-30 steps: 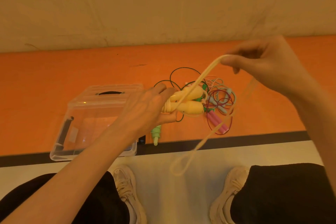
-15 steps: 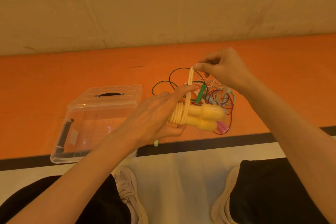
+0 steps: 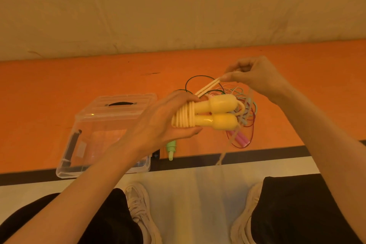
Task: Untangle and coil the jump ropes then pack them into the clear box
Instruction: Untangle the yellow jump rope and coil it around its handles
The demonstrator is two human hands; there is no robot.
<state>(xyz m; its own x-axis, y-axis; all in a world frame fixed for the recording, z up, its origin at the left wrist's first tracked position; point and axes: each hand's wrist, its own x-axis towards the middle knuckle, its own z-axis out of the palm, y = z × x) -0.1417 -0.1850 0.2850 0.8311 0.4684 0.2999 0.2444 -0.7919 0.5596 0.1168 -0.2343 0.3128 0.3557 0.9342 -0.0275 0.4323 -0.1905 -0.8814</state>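
Below, an orange tabletop (image 3: 59, 89) meets a pale wall (image 3: 178, 6) — black-edged.

Bare orange table (image 3: 59, 93) lies left of the clear box (image 3: 111, 125); tangled ropes (image 3: 243, 109) crowd its right.

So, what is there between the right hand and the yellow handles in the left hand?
In the head view, a doubled yellow cord stretches from the right hand to the coils beside the yellow handles, which the left hand holds.

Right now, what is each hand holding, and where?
Left hand grips the two yellow handles at their wrapped narrow ends. Right hand pinches the doubled yellow rope above them.
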